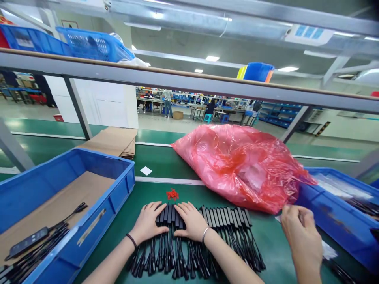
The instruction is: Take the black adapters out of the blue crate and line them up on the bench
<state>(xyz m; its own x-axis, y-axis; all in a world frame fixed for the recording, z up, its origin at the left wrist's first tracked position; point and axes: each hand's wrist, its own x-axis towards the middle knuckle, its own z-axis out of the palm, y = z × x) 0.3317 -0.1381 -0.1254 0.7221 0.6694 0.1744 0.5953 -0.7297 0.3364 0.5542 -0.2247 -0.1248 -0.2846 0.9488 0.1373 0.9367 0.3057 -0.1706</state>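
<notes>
My left hand (149, 223) lies on the left end of a row of black rectangular modules with cables (169, 214), fingers stretched and thumb apart. My right hand (192, 221) rests on the same row a little further right, its fingers also extended and its thumb pointing left. Between the hands, several module tops show side by side. More modules (226, 217) continue beyond my right hand, and black cable ends (177, 266) fan out toward the near edge. Small red pieces (172, 194) lie just past the row on the green table (161, 157).
Another person's hand (302, 236) is at the right, fingers curled. Behind it sit a pink plastic bag (242, 165) and a blue bin (334, 213). A blue bin (89, 230) with black cabled parts stands left, near cardboard sheets (111, 140). An overhead shelf (189, 85) crosses the view.
</notes>
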